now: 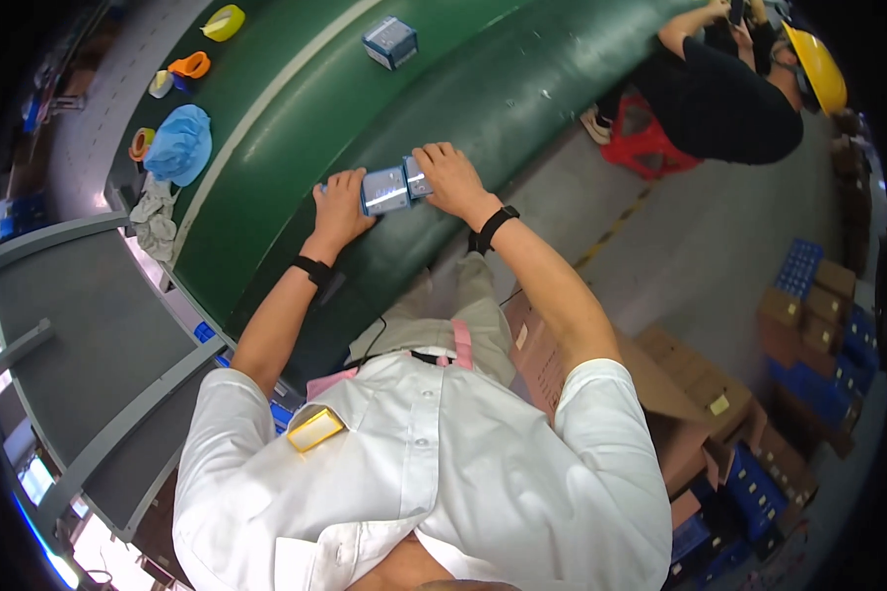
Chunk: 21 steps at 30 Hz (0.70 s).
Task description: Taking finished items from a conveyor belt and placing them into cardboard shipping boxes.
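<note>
A short row of small blue-and-silver boxes (384,190) lies across the near part of the green work surface (286,163). My left hand (341,209) is closed round the row's left end, its fingers curled over the top. At the other end, my right hand (449,180) grips a matching box (417,178). Both hands partly cover the boxes they hold, so how many there are I cannot tell. Farther off on the green surface sits a separate blue box (390,42), touched by neither hand.
To the left lie a blue cap (178,145), a crumpled grey cloth (155,219) and tape rolls (224,23). A grey conveyor (99,335) adjoins. Another person (724,98) sits on a red stool (647,138) at right. Cardboard boxes (695,379) stand behind on my right.
</note>
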Tool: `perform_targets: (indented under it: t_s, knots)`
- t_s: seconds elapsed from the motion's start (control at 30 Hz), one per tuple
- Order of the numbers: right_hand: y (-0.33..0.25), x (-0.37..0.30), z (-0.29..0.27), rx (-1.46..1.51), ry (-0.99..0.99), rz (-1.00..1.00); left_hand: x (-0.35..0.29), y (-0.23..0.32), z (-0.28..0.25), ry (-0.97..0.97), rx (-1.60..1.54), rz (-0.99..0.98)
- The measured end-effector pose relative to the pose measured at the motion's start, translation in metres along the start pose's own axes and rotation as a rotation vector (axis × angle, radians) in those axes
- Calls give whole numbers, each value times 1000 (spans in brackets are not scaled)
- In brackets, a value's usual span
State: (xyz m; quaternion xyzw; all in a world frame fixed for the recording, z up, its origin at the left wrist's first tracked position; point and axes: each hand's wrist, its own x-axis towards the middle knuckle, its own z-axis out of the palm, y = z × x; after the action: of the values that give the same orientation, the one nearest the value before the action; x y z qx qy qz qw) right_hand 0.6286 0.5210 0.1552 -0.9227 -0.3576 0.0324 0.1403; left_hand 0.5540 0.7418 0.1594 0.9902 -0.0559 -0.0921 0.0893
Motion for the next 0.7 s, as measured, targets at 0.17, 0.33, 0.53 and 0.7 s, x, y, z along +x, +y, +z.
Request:
perform_targets:
  t_s: [0.17, 0.33, 0.53, 0.7]
  knots:
    - [-7, -27, -14, 32, -43, 15, -10, -1, -16, 74, -122, 96]
    - [-17, -23, -19, -30, -45, 74, -18, -48, -20, 48, -293, 150]
    - [15, -16, -45, 61, -134, 98, -12, -117, -26, -21, -598, -85]
    - [-2, -16, -38, -37, -160, 22, -14, -59, -33, 73, -276, 111]
